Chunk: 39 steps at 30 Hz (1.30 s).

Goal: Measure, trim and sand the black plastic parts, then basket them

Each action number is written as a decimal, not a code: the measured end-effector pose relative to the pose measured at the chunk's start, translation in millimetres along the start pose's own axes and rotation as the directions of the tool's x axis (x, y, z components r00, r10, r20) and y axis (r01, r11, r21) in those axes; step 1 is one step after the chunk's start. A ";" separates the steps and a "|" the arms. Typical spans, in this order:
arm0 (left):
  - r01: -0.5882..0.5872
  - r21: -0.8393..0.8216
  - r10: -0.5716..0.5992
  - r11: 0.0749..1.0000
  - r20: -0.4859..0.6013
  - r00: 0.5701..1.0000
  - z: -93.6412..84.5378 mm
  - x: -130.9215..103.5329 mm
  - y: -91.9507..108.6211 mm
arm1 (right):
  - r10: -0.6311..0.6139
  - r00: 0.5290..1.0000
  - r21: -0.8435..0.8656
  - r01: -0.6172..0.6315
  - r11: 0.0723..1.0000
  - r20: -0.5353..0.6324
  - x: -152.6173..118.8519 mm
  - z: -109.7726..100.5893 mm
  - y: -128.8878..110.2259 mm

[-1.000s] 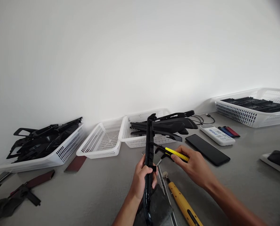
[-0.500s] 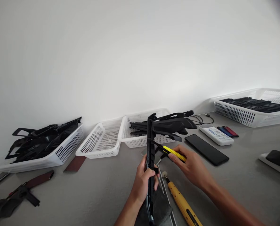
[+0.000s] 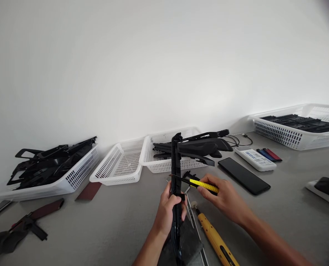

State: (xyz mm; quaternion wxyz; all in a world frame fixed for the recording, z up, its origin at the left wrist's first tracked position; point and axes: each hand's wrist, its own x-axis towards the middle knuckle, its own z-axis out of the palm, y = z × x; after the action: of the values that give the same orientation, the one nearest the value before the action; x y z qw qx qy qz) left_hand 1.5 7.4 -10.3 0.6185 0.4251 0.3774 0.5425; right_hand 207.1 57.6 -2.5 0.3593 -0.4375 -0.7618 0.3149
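A long black plastic part (image 3: 175,159) stands nearly upright in front of me, with my left hand (image 3: 167,210) wrapped round its lower half. My right hand (image 3: 222,194) grips a knife with a yellow and black handle (image 3: 203,185). The knife's dark blade lies across the part, above my left thumb. Whether the blade touches the part cannot be made out. Below my right hand, a yellow rotary tool (image 3: 215,238) rests on the grey table (image 3: 111,225). A metal caliper (image 3: 194,225) is partly hidden behind the part and my left hand.
White baskets with black parts stand at the left (image 3: 81,173), centre (image 3: 160,167) and right (image 3: 300,138); an empty one (image 3: 120,179) sits between. A black phone (image 3: 244,175), white device (image 3: 255,159), cable (image 3: 247,139) and reddish-brown sheet (image 3: 88,191) lie on the table.
The knife has moved slightly left and down along the black part, its tip now reaching past the part's left edge. The part's top has shifted slightly left. Both hands keep their hold.
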 end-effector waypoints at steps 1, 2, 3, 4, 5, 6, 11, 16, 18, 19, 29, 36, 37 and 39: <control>0.004 -0.013 -0.004 1.000 0.009 1.000 0.4 -0.2 0.5 | 0.007 1.000 -0.002 -0.007 1.000 -0.016 0.3 1.3 1.6; 0.011 -0.027 -0.011 1.000 0.019 1.000 1.0 -0.5 1.2 | 0.014 0.999 -0.005 -0.014 1.000 -0.034 0.7 2.7 3.2; 0.023 -0.041 -0.022 0.999 0.034 0.999 1.8 -1.1 1.9 | 0.019 0.998 -0.008 -0.020 1.000 -0.055 1.2 4.2 4.8; 0.036 -0.053 -0.033 0.998 0.053 0.998 2.5 -1.7 2.5 | 0.024 0.997 -0.010 -0.025 1.000 -0.078 1.7 5.7 6.1; 0.046 -0.064 -0.041 0.997 0.071 0.997 3.1 -2.4 2.9 | 0.030 0.995 -0.010 -0.031 0.999 -0.097 2.1 7.2 7.2; 0.054 -0.070 -0.048 0.996 0.087 0.995 3.5 -3.0 2.8 | 0.035 0.993 -0.009 -0.036 0.999 -0.114 2.6 8.4 8.1; 0.052 -0.068 -0.048 0.996 0.067 0.997 0.9 -3.8 0.0 | 0.023 0.990 0.008 -0.022 1.000 -0.137 2.2 8.3 7.2; -0.034 -0.012 0.033 0.999 -0.093 0.995 -4.0 -1.9 3.0 | -0.041 0.993 0.037 0.045 0.998 -0.108 -3.1 5.5 -4.0; -0.074 0.000 0.073 0.997 -0.143 0.987 -4.7 -1.1 3.2 | -0.037 0.997 0.045 0.040 0.998 -0.061 -5.2 9.0 -8.5; -0.094 0.010 0.094 0.996 -0.156 0.983 -4.9 -0.8 2.5 | -0.021 0.999 0.042 0.022 0.999 -0.043 -6.2 11.6 -10.2; -0.052 0.181 0.094 0.982 -0.230 0.969 -8.7 -3.4 -11.8 | 0.060 0.997 -0.074 -0.056 0.996 0.051 -11.9 20.4 -17.4; 0.066 0.044 -0.063 0.997 -0.055 0.996 -8.5 -3.6 -11.2 | 0.124 0.992 -0.058 -0.122 0.991 0.026 -10.2 23.1 -20.3; 0.058 0.040 -0.056 0.997 -0.057 0.997 -8.3 -3.5 -11.7 | 0.116 0.993 -0.057 -0.115 0.992 0.015 -10.1 22.3 -20.1; 0.051 0.030 -0.049 0.998 -0.062 0.997 -8.4 -3.3 -12.9 | 0.076 0.997 -0.046 -0.076 0.996 0.006 -9.8 19.5 -20.0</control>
State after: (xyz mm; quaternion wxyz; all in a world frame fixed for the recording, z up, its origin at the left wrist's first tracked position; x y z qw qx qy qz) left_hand -2.2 4.5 -25.3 0.6131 0.4084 0.4155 0.5336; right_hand 185.7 37.3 0.1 0.3341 -0.4731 -0.7530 0.3124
